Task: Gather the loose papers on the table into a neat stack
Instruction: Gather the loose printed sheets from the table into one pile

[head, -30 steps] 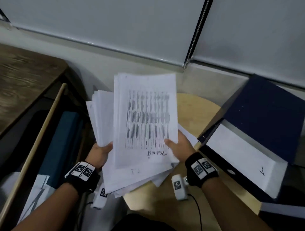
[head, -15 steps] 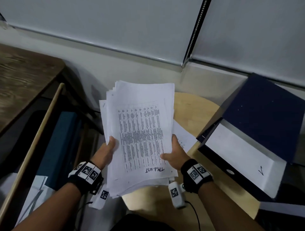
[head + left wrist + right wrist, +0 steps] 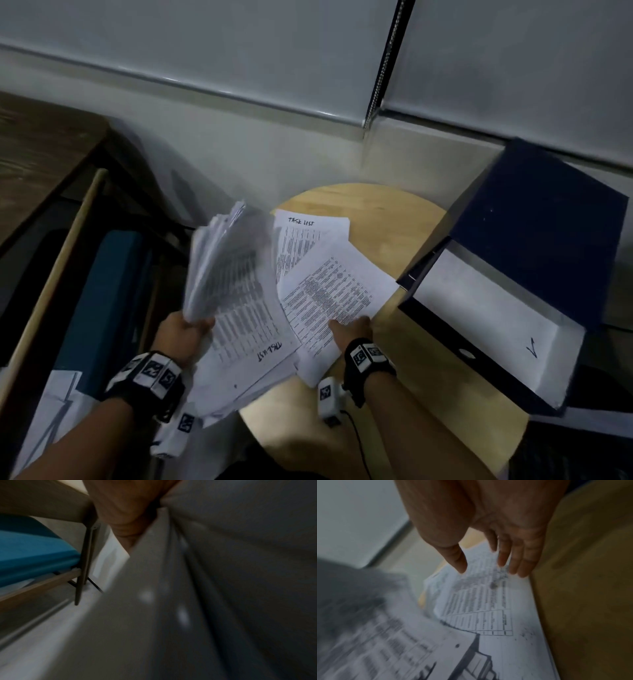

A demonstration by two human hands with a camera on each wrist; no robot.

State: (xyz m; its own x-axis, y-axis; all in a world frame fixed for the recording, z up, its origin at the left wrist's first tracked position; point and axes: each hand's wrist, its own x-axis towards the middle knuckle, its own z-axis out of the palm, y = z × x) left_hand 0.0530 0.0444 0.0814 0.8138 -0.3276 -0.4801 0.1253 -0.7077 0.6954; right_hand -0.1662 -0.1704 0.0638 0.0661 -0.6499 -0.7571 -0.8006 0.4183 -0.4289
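Note:
A thick stack of printed papers [image 3: 236,291] is tilted up and blurred over the left edge of the round wooden table [image 3: 411,377]. My left hand [image 3: 187,329] grips its lower left corner; in the left wrist view the stack's underside [image 3: 171,601] fills the picture under the hand [image 3: 123,507]. Two loose printed sheets lie on the table: one headed TASK LIST [image 3: 313,233] and a slanted one [image 3: 337,287] overlapping it. My right hand [image 3: 351,324] rests with straight fingertips [image 3: 503,561] on the slanted sheet [image 3: 479,608], holding nothing.
An open navy binder [image 3: 548,240] with a white inside face stands on the table's right side, close to the loose sheets. At the left are a dark wooden desk [image 3: 41,154] and a blue-cushioned wooden chair [image 3: 102,291]. More papers [image 3: 51,411] lie low at the bottom left.
My right hand has let go of the stack and dropped onto the loose sheets on the table. The left hand alone has swung the stack left and tilted it, uncovering the sheets.

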